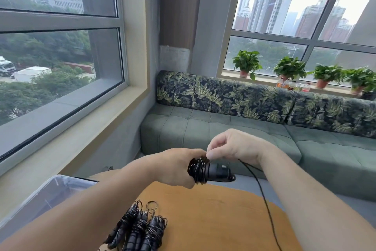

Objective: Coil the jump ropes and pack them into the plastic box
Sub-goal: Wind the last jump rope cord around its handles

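1. A clear plastic box [40, 195] is seen at the far left, below and to the left of the left hand, partly hidden behind the left forearm.
2. Three coiled jump ropes [140, 228] are laid side by side on the wooden tabletop [213, 216], directly below the left hand.
3. The jump rope handles [211, 171] are gripped by the left hand [175, 167], fingers curled round them, with black cord wound around the end nearest that hand.
4. The cord [262, 191] is pinched between thumb and fingertips of the right hand [230, 145], just above the wound handles and touching the left hand.
5. From the right hand, the loose cord is trailed downward across the tabletop.
6. A green sofa [244, 128] is seen beyond both hands.
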Demonstrator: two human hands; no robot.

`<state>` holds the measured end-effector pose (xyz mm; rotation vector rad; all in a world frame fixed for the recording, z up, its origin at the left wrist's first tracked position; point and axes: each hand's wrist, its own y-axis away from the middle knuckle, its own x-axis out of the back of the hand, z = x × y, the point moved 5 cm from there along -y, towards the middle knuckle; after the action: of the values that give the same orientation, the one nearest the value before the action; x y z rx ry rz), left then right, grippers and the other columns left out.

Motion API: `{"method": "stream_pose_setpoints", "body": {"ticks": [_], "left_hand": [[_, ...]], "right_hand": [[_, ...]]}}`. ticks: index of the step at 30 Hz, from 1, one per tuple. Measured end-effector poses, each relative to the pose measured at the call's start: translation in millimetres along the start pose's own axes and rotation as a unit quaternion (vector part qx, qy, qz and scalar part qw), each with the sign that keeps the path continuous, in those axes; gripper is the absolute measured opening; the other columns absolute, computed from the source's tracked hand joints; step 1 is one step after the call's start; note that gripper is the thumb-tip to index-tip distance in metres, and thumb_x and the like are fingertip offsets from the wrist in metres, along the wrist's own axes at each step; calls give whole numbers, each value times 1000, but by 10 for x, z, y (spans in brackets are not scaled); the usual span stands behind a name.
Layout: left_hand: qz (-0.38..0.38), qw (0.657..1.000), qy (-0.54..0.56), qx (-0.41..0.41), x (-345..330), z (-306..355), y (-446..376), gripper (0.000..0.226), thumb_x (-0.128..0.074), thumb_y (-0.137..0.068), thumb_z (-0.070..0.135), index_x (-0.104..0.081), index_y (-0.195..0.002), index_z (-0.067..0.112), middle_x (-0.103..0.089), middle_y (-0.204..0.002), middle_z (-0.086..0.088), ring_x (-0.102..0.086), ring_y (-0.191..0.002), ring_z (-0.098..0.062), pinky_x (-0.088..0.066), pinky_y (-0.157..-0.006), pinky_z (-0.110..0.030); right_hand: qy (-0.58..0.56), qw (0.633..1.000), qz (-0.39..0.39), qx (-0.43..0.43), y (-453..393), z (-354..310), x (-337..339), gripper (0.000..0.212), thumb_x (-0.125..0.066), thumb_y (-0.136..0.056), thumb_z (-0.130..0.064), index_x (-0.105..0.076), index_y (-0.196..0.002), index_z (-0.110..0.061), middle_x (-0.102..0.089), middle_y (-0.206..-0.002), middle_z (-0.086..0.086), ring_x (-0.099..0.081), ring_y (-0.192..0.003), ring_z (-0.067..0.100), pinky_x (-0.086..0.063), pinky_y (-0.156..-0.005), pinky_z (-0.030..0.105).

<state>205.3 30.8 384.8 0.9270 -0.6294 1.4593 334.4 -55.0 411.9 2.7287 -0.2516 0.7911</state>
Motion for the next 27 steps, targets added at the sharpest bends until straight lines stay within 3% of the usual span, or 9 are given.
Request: {"method": "stream_pose_setpoints", "body": {"ticks": [2, 4, 8, 11, 14, 20, 22, 24, 27], "left_hand": [[8, 994, 109, -9, 39, 6, 26, 50, -66, -64, 19, -51, -108, 38, -66, -90, 9, -62, -79, -16, -52, -65, -31], [19, 981, 194, -7, 27, -14, 35, 54, -65, -61, 19, -54, -112, 34, -69, -96, -2, -61, -77, -18, -50, -63, -30], [33, 949, 315, 14, 12, -89, 27, 54, -65, -71, 13, -50, -120, 31, -64, -89, -16, -52, -60, -21, -40, -50, -28], [37, 924, 381, 7, 21, -115, 15, 59, -70, -76, 14, -48, -128, 29, -60, -88, -14, -53, -61, -20, -42, -47, -25], [67, 908, 413, 17, 47, -191, -14, 55, -77, -78, 28, -51, -127, 31, -64, -84, -3, -57, -71, -18, -47, -60, -31], [158, 952, 244, 95, 140, -372, -135, 56, -78, -83, 32, -45, -128, 33, -59, -84, 4, -52, -67, -18, -43, -55, -23], [178, 967, 159, 89, 155, -382, -208, 60, -76, -82, 25, -40, -131, 29, -59, -89, 11, -56, -80, -14, -45, -66, -22], [183, 976, 4, 115, 153, -456, -248, 64, -69, -82, 24, -34, -135, 31, -57, -107, 4, -54, -103, -23, -44, -87, -33], [157, 956, -196, 152, 86, -518, -219, 69, -58, -87, 21, -23, -145, 31, -47, -124, -7, -44, -116, -30, -34, -100, -43]], "right_hand": [[-197, 980, -1, 8, -44, 154, -77, 8, -79, -76, -16, -72, -74, -13, -65, -68, 3, -56, -57, 12, -44, -53, 22], [-298, 954, 8, 10, -89, 257, -164, 11, -71, -82, -8, -67, -73, -13, -63, -67, 2, -56, -56, 13, -45, -53, 23], [-317, 947, 52, 21, -169, 409, -319, 34, -52, -87, -7, -58, -59, -26, -36, -58, -6, -23, -54, 10, -16, -49, 22], [-362, 928, 92, 12, -233, 465, -446, 31, -43, -96, -5, -47, -69, -21, -27, -64, -2, -20, -50, 8, -14, -46, 20], [-370, 921, 124, 2, -247, 421, -547, 21, -47, -98, -13, -48, -78, -15, -37, -62, 1, -22, -46, 9, -15, -43, 21], [-185, 969, 158, -48, -145, 319, -766, 29, -41, -103, -21, -53, -78, -13, -46, -63, 3, -32, -42, 11, -23, -43, 23], [-71, 986, 140, -65, -135, 298, -865, 31, -41, -103, -23, -53, -77, -12, -52, -66, 5, -39, -46, 14, -29, -44, 23], [63, 989, 109, -78, -100, 265, -945, 34, -40, -102, -24, -48, -71, -13, -56, -70, 7, -43, -53, 19, -33, -48, 25], [237, 966, 79, -61, -32, 126, -947, 30, -42, -97, -21, -45, -68, -15, -56, -73, 6, -47, -60, 25, -38, -54, 30]]}}
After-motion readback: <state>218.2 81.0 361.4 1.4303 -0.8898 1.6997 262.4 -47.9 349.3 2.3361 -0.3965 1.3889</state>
